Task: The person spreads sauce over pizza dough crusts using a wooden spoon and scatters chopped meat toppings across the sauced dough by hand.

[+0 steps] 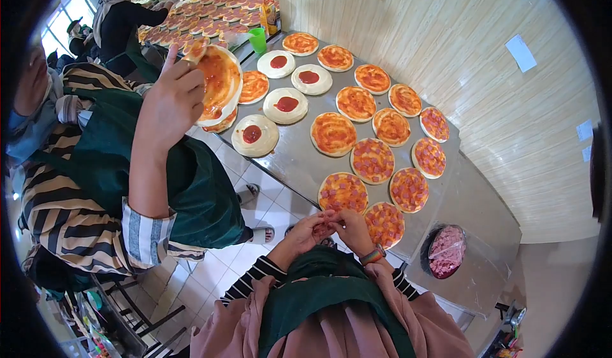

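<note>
At the table's near edge, my left hand (305, 234) is cupped around some small pink meat cubes (324, 226). My right hand (352, 230) meets it, its fingers closed together over the same cubes; what they pinch is too small to make out. Just beyond my hands lie a pizza base with sauce and meat cubes (343, 193) and a second topped pizza base (384, 225). Right of my hands, a bowl of diced pink meat (446, 251) stands on the table, with clear plastic over part of it.
On the metal table (290, 160) are several sauced bases (333, 134) and several plain bases with a sauce blob (255, 136). At left, a co-worker's hand (171, 106) raises a sauced base (220, 84). A green cup (257, 41) stands near another pizza-covered table.
</note>
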`<state>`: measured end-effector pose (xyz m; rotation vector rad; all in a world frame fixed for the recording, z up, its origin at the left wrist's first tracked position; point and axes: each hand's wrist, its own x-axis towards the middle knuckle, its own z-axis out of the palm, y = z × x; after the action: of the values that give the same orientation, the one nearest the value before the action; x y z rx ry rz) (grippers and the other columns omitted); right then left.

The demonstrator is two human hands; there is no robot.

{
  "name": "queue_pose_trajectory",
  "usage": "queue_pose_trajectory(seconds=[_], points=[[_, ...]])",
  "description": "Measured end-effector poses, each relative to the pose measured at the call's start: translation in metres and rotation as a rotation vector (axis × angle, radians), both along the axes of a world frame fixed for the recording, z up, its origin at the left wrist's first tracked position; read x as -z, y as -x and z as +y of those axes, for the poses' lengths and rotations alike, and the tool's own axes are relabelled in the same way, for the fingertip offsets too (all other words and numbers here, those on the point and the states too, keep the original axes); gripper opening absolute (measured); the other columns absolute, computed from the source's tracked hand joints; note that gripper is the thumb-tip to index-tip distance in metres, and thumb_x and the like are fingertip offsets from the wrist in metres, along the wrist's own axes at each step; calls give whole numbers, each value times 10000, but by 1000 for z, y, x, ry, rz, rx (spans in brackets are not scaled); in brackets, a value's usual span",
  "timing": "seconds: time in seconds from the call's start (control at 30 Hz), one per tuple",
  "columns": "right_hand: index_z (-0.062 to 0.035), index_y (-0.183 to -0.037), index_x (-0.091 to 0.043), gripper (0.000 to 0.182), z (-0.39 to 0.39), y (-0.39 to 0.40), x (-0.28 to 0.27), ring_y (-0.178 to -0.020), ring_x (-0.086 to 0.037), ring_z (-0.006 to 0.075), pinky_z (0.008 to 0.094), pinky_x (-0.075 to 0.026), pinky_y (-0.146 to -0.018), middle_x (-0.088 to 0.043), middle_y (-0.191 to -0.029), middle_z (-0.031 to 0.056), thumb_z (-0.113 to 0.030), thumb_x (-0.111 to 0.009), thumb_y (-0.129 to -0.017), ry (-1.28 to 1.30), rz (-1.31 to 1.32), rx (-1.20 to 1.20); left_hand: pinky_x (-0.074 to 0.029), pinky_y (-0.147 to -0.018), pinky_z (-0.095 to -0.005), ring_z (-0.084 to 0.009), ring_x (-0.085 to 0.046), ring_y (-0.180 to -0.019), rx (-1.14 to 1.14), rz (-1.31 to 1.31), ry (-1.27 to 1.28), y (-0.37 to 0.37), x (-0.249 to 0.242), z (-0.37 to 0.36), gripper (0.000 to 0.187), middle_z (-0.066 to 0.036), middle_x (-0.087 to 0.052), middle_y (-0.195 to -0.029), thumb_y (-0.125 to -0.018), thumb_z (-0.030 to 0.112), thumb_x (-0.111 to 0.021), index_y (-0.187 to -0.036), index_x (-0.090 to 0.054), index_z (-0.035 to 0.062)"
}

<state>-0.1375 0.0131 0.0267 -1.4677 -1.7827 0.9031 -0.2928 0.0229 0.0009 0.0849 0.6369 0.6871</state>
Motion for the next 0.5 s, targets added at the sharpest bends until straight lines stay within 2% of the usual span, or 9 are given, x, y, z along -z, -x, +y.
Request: queue_pose_trajectory(seconds=[0.13, 0.2, 0.23, 0.3, 0.5], points=[[2, -721, -570, 120, -2, -4, 12, -624, -551, 231, 305, -442, -564, -545, -653, 113, -46, -661, -659, -8, -48, 16, -468, -826, -301, -186, -563, -901, 24, 76, -44, 3, 3, -2, 237, -118, -551, -1012, -859, 78, -440, -1075, -484, -10], [2, -704, -564, 112, -1, -5, 13, -672, -550, 283, 350, -437, -599, -549, -691, 141, -68, -642, -663, 43, -47, 17, -456, -857, -317, -212, -556, -944, 51, 159, -89, 5, 1, -3, 218, -132, -549, -1024, -863, 102, -459, -1036, -492, -26], [2, -704, -564, 112, 0, -6, 12, -672, -550, 283, 350, -437, -599, -549, -691, 141, -68, -642, -663, 42, -46, 17, -456, -857, -317, -212, -556, -944, 51, 159, -90, 5, 1, -3, 218, -132, -549, -1024, -863, 102, -459, -1036, -492, -26], [3, -696, -557, 129, 1, -6, 10, -597, -526, 225, 303, -432, -557, -533, -650, 106, -67, -663, -670, 45, -63, 11, -485, -813, -305, -220, -575, -901, 31, 184, -76, 5, 3, -4, 200, -141, -560, -983, -850, 76, -479, -1021, -499, -26], [3, -699, -556, 141, 3, -3, 11, -602, -533, 227, 307, -435, -556, -541, -665, 111, -85, -664, -678, 13, -44, -13, -504, -769, -294, -218, -586, -869, 7, 247, -50, 4, 10, -2, 175, -131, -570, -941, -834, 60, -503, -988, -513, -23]])
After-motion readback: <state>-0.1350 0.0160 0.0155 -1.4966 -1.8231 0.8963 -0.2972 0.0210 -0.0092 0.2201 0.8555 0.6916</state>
